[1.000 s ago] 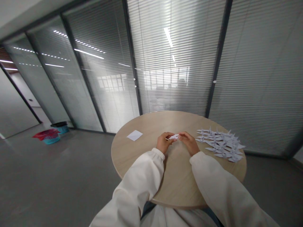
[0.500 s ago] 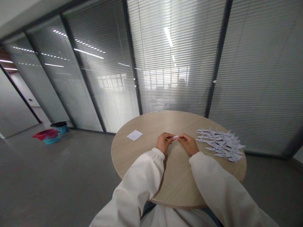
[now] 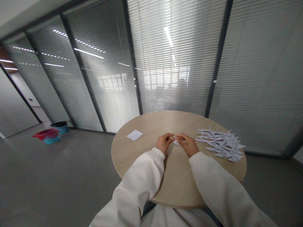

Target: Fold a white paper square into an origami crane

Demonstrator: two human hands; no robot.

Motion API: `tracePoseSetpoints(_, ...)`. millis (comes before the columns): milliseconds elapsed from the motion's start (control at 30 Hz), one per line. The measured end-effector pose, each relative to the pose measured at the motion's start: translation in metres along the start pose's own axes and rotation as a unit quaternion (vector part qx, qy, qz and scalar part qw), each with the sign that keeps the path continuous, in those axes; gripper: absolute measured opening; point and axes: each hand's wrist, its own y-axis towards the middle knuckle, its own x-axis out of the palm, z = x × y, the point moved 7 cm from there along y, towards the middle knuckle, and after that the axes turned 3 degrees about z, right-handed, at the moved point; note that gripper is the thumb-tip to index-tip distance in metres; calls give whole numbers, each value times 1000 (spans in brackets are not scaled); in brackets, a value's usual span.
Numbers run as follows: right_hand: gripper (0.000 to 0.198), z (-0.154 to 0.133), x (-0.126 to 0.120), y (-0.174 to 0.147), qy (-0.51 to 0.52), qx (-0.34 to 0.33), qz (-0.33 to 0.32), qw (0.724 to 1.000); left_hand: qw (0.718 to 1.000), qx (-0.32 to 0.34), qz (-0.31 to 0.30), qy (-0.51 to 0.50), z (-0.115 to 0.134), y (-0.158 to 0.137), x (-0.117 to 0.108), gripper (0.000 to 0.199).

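Over the middle of the round table, a small folded piece of white paper sits between my two hands. My left hand pinches it from the left, fingers curled. From the other side my right hand grips it with thumb and fingertips. Most of the paper is hidden by the fingers, so its exact shape does not show. To the right of my right hand lies a spread pile of folded white paper cranes. Left of my left hand, a flat stack or sheet of square white paper rests on the tabletop.
The round wooden table stands close to a glass partition with blinds. On the floor at far left are a blue bin with a red liner and another with a black liner.
The folded paper has turned in my fingers: a pale narrow strip before, it now points down toward me below the fingertips. Both hands have shifted only slightly.
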Motion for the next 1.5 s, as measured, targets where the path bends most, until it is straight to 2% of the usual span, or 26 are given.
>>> tracePoseSetpoints(133,14,-1,4,-1,-1,-11,-24,1000,998,-33,21,-43,-3,1,-3,22)
tracePoseSetpoints(300,15,1,7,-1,-21,-20,-30,999,997,-43,15,-69,-5,1,-2,22)
tracePoseSetpoints(567,17,6,4,0,-11,25,-21,999,999,-12,29,-18,-4,0,-4,21)
tracePoseSetpoints(800,18,6,1,0,-20,7,-8,1000,1000,3,27,11,2,0,-4,19)
tracePoseSetpoints(1000,18,11,-2,2,-27,22,9,999,999,19,26,26,4,-1,-4,19)
tracePoseSetpoints(1267,19,10,3,1,-67,-23,-23,997,995,54,12,87,12,-3,-3,23)
tracePoseSetpoints(1333,18,7,5,0,-85,-39,-37,995,994,58,-11,96,11,-3,0,24)
tracePoseSetpoints(1433,17,2,7,-2,-104,-51,-50,992,995,42,-58,71,5,-2,7,23)
tracePoseSetpoints(1500,17,1,6,-2,-97,-37,-40,994,997,20,-63,51,0,-2,8,23)
